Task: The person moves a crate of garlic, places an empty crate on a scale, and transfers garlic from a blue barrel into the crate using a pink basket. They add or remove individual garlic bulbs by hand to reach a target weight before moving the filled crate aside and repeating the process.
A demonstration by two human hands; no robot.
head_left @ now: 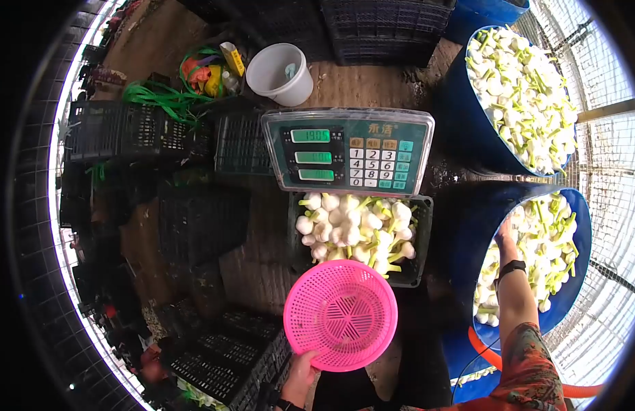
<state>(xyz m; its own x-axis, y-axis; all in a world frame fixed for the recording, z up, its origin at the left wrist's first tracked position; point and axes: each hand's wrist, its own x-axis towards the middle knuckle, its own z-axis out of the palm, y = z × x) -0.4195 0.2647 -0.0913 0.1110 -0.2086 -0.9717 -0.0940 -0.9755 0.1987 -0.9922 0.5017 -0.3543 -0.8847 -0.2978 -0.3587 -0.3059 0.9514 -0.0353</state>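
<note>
My left hand (303, 370) grips the lower left rim of a pink perforated basket (341, 315), which holds nothing. The basket overlaps the front edge of a dark crate of garlic bulbs (351, 229). Above that crate stands a green scale display (348, 152) with lit numbers. On the right, my right hand (507, 231) reaches into a blue barrel (571, 274) filled with garlic; its fingers are hidden near the bulbs at the barrel's left side.
A second blue barrel (461, 109) heaped with garlic stands at the upper right. A white bucket (279, 74) is behind the scale. Black crates (389, 31) line the back, with more crates (225, 356) at the lower left. An orange hose (485, 348) lies below the near barrel.
</note>
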